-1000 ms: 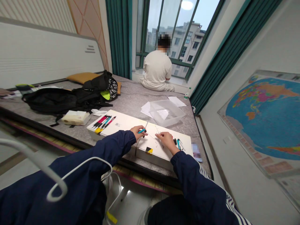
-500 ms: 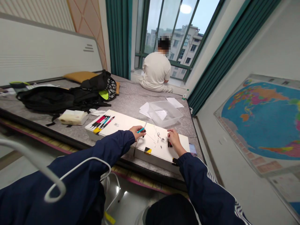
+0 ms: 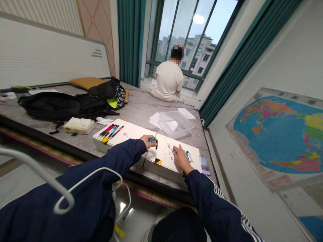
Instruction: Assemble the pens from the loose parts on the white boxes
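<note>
Back toward the small parts (image 3: 170,152) comes my right hand (image 3: 173,150), its grip unclear, while my left hand (image 3: 152,140) keeps pinching a blue pen piece (image 3: 151,139).

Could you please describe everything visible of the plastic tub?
The tub is shallow, rectangular and open-topped, its translucent, colourless walls looking like plastic. It sits upright on the grey bed cover, beyond the white boxes, with papers beside it; one shows in or through its base, I cannot tell which. Neither the left hand nor the right hand touches it.
</note>
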Tool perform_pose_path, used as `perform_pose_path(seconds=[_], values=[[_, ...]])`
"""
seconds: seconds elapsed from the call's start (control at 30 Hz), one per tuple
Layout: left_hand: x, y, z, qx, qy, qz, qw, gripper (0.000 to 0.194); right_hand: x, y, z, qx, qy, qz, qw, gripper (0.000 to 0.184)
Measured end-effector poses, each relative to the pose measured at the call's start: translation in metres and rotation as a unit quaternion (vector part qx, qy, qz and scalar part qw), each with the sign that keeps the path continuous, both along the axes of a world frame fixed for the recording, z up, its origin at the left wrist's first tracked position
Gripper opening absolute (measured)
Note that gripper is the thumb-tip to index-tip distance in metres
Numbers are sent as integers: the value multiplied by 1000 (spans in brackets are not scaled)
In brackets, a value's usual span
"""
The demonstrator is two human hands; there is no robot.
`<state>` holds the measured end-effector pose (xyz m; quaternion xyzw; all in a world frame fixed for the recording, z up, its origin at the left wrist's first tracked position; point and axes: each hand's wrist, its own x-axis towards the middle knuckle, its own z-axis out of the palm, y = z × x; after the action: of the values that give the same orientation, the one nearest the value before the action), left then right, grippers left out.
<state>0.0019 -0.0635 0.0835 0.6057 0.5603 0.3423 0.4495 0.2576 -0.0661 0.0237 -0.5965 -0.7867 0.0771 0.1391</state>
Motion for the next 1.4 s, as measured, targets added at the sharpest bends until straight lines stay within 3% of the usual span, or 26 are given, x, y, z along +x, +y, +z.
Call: perform_pose_path(seconds=[0.1,0.23,0.33,0.43,0.53,0.63,0.73,0.87,1.03,1.13,1.23,1.4], values=[[-2,-2,3,13,22,6,1000,34,0,-1,-6,36,11,-9,999,43],[-4,-5,5,125,122,11,985,32,6,-7,1,117,94,3,989,39],[-2,-9,9,192,168,-14,967,27,13,-20,15,189,189,-6,964,33],[-3,-14,16,220,188,-59,955,23,18,-36,22,233,264,-60,934,31],[-5,-18,25,253,236,-107,932,22,14,-51,12,233,312,-93,916,30],[-8,-25,35,272,273,-144,912,19,3,-59,-8,201,322,-119,917,32],[-9,-34,45,280,276,-158,906,19,-5,-61,-22,170,299,-150,927,32],[-9,-44,57,276,224,-156,922,24,-5,-59,-24,133,252,-164,944,30],[-15,-46,65,244,160,-81,953,26,0,-42,-5,110,200,-136,964,30],[-22,-46,70,242,148,-51,957,26,3,-22,15,120,84,-107,983,30],[-27,-46,74,235,163,-38,958,28,9,-2,29,62,-39,-82,994,33],[-30,-43,75,217,184,-32,958,33,16,20,32,16,-69,-32,997,22]])
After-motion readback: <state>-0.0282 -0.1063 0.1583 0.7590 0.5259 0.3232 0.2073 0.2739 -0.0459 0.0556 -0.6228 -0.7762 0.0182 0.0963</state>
